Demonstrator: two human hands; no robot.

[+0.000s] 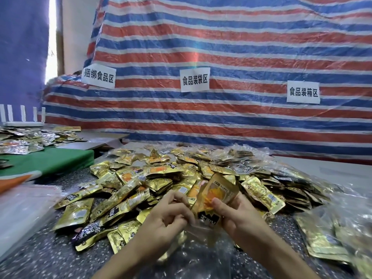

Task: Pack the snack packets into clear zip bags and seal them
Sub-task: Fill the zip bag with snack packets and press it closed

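Gold snack packet (219,193), pinched in the grip of the right hand (239,214), pokes into the clear zip bag (201,248), its mouth pinched open by the left hand (167,214); a corner may snag there.

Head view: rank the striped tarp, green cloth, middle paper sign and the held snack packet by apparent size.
1. striped tarp
2. green cloth
3. Not ranked: held snack packet and middle paper sign. The packet looks somewhat bigger, but it is much nearer the camera, so the order is unsure.
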